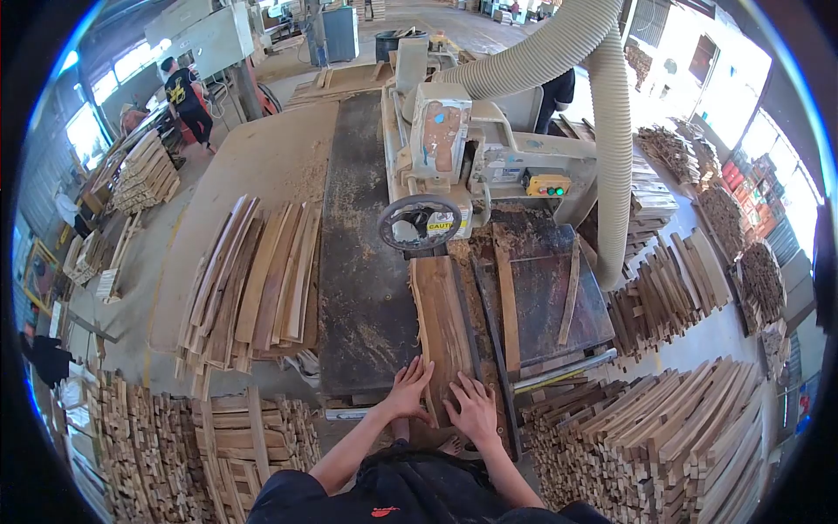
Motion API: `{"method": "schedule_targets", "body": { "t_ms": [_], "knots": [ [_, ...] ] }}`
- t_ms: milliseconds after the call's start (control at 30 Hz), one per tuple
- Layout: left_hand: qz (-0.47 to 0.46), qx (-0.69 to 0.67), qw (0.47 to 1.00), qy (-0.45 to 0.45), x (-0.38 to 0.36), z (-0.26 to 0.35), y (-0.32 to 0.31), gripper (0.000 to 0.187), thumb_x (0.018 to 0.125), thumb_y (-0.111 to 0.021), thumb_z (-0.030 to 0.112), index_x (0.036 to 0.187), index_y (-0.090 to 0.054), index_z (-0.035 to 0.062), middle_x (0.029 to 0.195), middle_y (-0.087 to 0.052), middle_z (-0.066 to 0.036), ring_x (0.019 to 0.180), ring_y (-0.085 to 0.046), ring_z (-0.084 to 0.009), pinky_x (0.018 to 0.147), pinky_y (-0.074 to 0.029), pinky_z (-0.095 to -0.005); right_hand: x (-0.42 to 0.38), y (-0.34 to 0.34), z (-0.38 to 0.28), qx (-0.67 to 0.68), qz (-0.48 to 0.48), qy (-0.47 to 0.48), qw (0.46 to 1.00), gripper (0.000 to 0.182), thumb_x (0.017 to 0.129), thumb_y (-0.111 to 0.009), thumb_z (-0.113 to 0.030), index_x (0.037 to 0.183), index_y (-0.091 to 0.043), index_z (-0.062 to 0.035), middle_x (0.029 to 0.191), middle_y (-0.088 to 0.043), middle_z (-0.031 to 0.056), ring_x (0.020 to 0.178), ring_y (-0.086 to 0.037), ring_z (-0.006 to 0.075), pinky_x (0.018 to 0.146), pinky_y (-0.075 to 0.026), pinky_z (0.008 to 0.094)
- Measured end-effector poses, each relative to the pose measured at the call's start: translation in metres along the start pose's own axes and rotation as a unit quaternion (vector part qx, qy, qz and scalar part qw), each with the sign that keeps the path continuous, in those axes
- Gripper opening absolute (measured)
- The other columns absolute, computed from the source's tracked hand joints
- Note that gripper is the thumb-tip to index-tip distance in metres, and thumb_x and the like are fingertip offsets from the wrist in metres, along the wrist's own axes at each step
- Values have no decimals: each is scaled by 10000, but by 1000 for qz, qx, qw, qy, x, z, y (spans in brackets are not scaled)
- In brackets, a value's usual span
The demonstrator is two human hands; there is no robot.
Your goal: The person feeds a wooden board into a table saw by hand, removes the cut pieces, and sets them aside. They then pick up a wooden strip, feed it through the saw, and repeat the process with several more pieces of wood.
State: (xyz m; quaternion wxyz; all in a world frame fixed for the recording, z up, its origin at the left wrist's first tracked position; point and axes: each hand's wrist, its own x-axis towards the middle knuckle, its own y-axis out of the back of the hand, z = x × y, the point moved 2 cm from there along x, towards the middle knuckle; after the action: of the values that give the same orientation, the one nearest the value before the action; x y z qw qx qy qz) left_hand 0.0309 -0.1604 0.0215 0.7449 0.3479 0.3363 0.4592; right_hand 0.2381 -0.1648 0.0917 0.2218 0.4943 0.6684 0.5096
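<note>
A long wooden board [443, 306] with a rough left edge lies on the dark machine table [358, 288], its far end under the saw's handwheel [425, 222]. My left hand [408, 393] rests at the board's left edge near the close end, fingers spread. On the board's right side lies my right hand [474, 409], its fingers apart and pressed down on the wood. A dark fence rail [493, 349] runs along the right of the board. The saw's blade is hidden from view.
Cut strips [257, 279] are stacked on the left side table. Two loose strips, one a narrow slat [569, 293], lie right of the fence. A control box [547, 185] and ribbed dust hose [611, 157] stand beyond. Wood piles [663, 428] flank me. A person [185, 96] stands far left.
</note>
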Motion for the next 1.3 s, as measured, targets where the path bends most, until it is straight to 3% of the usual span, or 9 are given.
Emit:
{"method": "schedule_targets", "body": {
  "t_ms": [100,167,300,367,1300],
  "knots": [
    [6,2,1000,-3,0,-1,-1,1598,387,-918,638,1619,-59,93,1648,-82,-285,1555,-13,-375,1225,-93,-515,-1,-1,1,4,1,-3,1000,404,858,-723,-342,1195,-700,-122,1409,-576,70,1262,-544,278,1047,-413,501],
    [7,3,1000,-3,0,1,0,1593,389,-922,629,1618,-65,90,1647,-87,-287,1555,-14,-376,1225,-96,-514,-1,-4,3,23,-23,-14,999,423,892,-686,-369,1245,-668,-136,1465,-527,54,1319,-505,271,1067,-386,609],
    [10,-3,1000,-5,0,0,0,1591,384,-934,605,1617,-72,88,1643,-103,-290,1554,-25,-383,1224,-97,-523,-1,-3,2,23,-20,-11,999,422,894,-684,-367,1248,-664,-138,1466,-526,56,1315,-506,276,1062,-389,608],
    [12,0,1000,-8,0,1,0,1591,383,-937,600,1616,-72,88,1643,-106,-290,1553,-30,-384,1223,-98,-528,0,-2,1,1,-4,-4,1000,400,863,-718,-339,1196,-695,-120,1409,-570,70,1272,-538,269,1061,-403,503],
    [19,10,1000,-11,2,-3,-5,1612,378,-917,661,1614,-61,80,1636,-102,-307,1548,-33,-406,1224,-96,-519,0,-2,1,9,-11,-6,1000,402,891,-685,-359,1223,-677,-133,1444,-544,52,1295,-515,259,1059,-404,538]
  ]
}}
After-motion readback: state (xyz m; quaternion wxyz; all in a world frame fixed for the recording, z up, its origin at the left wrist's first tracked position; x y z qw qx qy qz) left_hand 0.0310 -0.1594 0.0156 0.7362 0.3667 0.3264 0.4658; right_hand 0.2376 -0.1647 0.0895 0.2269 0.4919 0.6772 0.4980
